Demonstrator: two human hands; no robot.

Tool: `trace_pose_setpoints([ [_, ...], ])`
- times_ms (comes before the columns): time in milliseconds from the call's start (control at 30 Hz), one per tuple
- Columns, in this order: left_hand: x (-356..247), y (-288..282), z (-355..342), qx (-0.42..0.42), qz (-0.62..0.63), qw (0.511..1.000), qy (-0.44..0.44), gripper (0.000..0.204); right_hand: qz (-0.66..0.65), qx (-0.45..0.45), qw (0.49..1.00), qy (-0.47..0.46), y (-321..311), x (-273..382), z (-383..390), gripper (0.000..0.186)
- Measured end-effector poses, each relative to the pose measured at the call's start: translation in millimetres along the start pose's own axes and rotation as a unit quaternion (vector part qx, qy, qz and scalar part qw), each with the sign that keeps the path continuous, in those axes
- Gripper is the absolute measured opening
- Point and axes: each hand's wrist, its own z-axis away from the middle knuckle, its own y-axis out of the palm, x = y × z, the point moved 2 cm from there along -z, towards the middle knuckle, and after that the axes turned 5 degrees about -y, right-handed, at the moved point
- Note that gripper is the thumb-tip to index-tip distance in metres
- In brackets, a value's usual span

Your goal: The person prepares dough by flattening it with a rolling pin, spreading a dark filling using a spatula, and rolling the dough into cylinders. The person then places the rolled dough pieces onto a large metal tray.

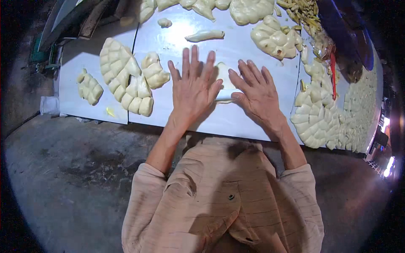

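Note:
Both my hands press palm-down on the white tabletop with fingers spread, my left hand (pixel 193 84) and my right hand (pixel 257 95). Between them, a short white rod (pixel 225 95) runs under my thumbs and palms across a thin, flattened piece of pale dough (pixel 224 74). A small twisted strip of dough (pixel 204 35) lies beyond my fingertips. To the left of my left hand sit a scored dough piece (pixel 152 69) and a larger scored slab (pixel 114 67).
More dough (pixel 276 38) lines the back, with cut dough pieces (pixel 320 118) and a red-handled tool (pixel 333 76) on the right. A small scored piece (pixel 89 88) sits far left. The table's (pixel 194 130) front edge meets my body, above a concrete floor.

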Motion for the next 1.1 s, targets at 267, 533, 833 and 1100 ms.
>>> trace_pose_setpoints([
  [267, -20, -2, 75, 0.025, 0.005, 1.000, 0.004, 0.065, -0.007, -0.035, 0.999, 0.035, 28, 35, 72, 0.053],
  [533, -28, -33, 77, 0.015, -0.041, 0.999, 0.022, 0.065, -0.080, -0.054, 0.995, -0.007, -8, 28, 47, 0.054],
  [833, -2, -4, 39, 0.024, -0.069, 0.996, -0.051, 0.062, 0.015, 0.022, 0.987, 0.156, 23, 11, 2, 0.056],
  [1100, 17, -1, -37, 0.000, -0.038, 0.996, -0.085, 0.057, 0.072, -0.012, 0.974, 0.217, 24, -21, -55, 0.055],
])
